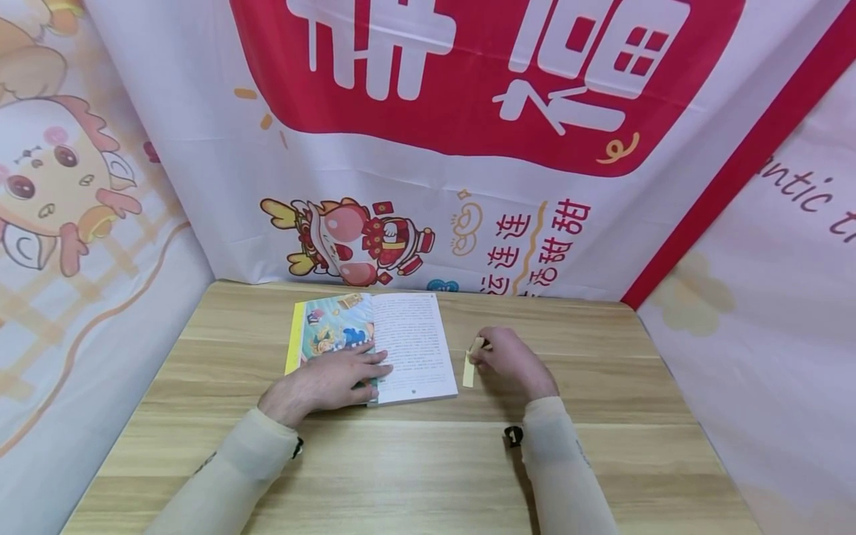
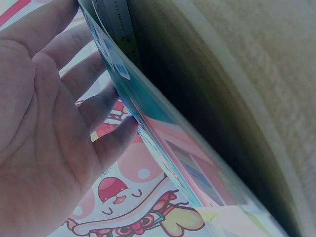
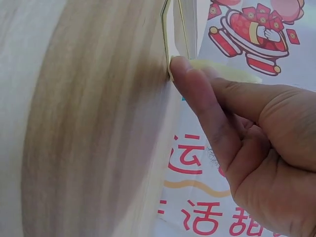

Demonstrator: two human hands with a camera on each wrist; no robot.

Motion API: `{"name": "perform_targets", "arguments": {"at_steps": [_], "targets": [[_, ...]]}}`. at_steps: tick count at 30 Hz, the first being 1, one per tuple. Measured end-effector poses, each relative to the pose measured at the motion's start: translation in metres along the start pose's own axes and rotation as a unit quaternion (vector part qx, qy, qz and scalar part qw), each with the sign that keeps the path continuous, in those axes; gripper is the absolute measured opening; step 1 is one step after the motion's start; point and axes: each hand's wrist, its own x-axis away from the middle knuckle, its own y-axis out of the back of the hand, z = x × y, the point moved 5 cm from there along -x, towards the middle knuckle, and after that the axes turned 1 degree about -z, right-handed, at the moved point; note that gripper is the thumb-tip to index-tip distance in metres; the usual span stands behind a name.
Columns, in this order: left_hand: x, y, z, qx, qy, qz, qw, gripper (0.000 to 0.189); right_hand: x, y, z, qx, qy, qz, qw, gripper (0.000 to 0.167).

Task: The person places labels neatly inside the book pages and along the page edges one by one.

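An open book (image 1: pixel 414 345) lies on the wooden table, with a colour picture on its left page and printed text on the right. My left hand (image 1: pixel 331 380) rests on the left page, its fingers extended towards the middle fold. The left wrist view shows that hand's palm (image 2: pixel 44 143) against the picture page (image 2: pixel 148 113). Just right of the book, my right hand (image 1: pixel 513 362) pinches a pale yellow paper strip (image 1: pixel 469 374) between thumb and fingers. In the right wrist view, part of the strip (image 3: pixel 229 72) sticks out past the fingertips, and its lower part bends near the tabletop.
The wooden table (image 1: pixel 428 468) extends in front of the book and to both sides. Behind it hangs a printed white and red cloth (image 1: pixel 374 160). More printed cloth (image 1: pixel 756 297) stands along the right side and the left. Each wrist wears a small black device (image 1: pixel 513 436).
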Motion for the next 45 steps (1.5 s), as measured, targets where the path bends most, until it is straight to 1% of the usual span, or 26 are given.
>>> {"name": "perform_targets", "arguments": {"at_steps": [7,12,15,19,22,27,30,33,38,42,45], "targets": [[-0.001,-0.001,0.002,0.0,0.004,0.0,1.0,0.055,0.001,0.002,0.005,0.037,0.022,-0.01,0.999,0.007],[0.0,-0.001,0.002,0.002,0.005,0.001,1.0,0.055,0.0,0.005,0.007,0.051,0.039,-0.019,0.9978,0.003],[0.0,-0.001,0.002,0.002,0.006,0.002,1.0,0.055,0.001,0.006,0.007,0.045,0.041,-0.016,0.998,0.005],[0.0,0.0,0.002,0.001,0.005,0.0,1.0,0.055,0.003,0.008,0.009,0.023,0.041,-0.006,0.9989,0.008],[0.001,-0.001,0.002,0.001,0.005,0.0,1.0,0.055,0.004,0.009,0.011,0.014,0.05,0.0,0.9986,0.011],[0.002,-0.001,0.001,-0.002,0.004,-0.001,1.0,0.055,0.006,0.01,0.016,0.016,0.063,0.003,0.9979,0.019],[0.001,-0.001,0.001,0.001,0.006,0.0,1.0,0.055,0.006,0.01,0.018,0.022,0.062,-0.001,0.9978,0.013],[0.001,-0.001,0.0,-0.001,0.005,-0.001,1.0,0.055,0.005,0.01,0.018,0.017,0.061,-0.003,0.998,0.007],[0.001,-0.001,0.001,0.0,0.006,-0.001,1.0,0.055,0.006,0.01,0.02,0.004,0.075,-0.006,0.9971,0.004],[0.0,-0.001,0.001,0.003,0.007,-0.001,1.0,0.055,0.009,0.011,0.023,0.002,0.078,-0.009,0.9969,0.012],[0.0,-0.001,0.001,0.002,0.006,0.0,1.0,0.055,0.011,0.011,0.025,0.015,0.088,-0.008,0.996,0.016]]}}
